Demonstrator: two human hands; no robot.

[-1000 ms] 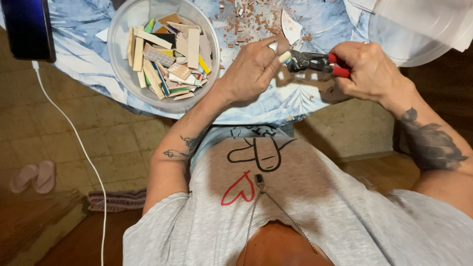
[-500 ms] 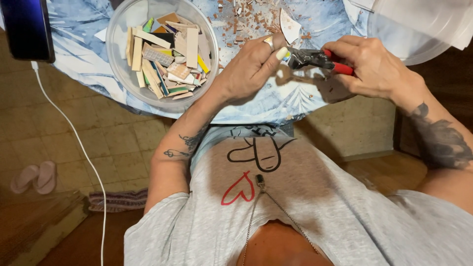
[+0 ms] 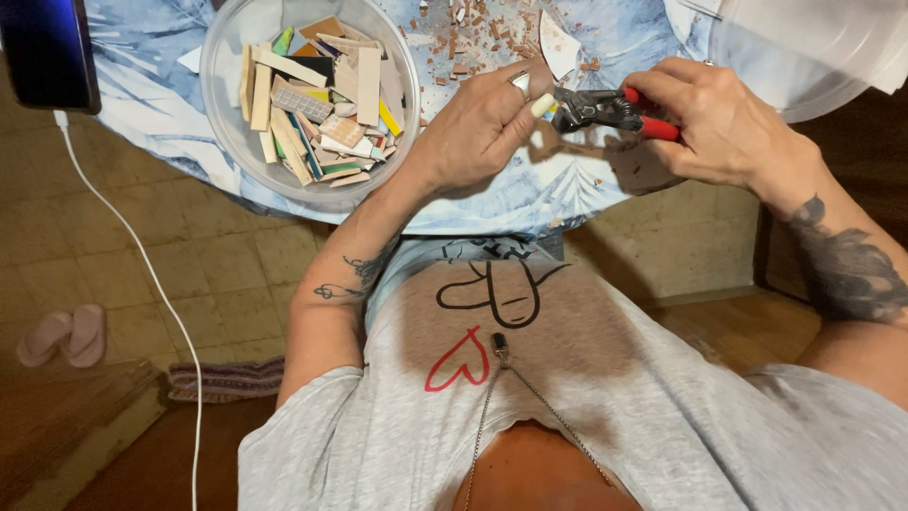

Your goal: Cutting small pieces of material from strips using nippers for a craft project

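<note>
Just tile piece point(image 3: 543, 104) between hands

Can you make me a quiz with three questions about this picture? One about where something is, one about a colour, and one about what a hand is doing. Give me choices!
1. Where is the clear bowl of tile strips?
A. On the floor
B. On the table, beside the left hand
C. On the person's lap

2. What colour are the handles of the nippers?
A. Red
B. Green
C. White

3. What is the left hand doing?
A. Lying flat and empty
B. Reaching into the bowl
C. Pinching a small pale piece at the nippers' tip

Answers: 1 B, it sits on the blue-patterned table. 2 A, red shows at the right hand. 3 C, fingertips hold the piece.
</note>
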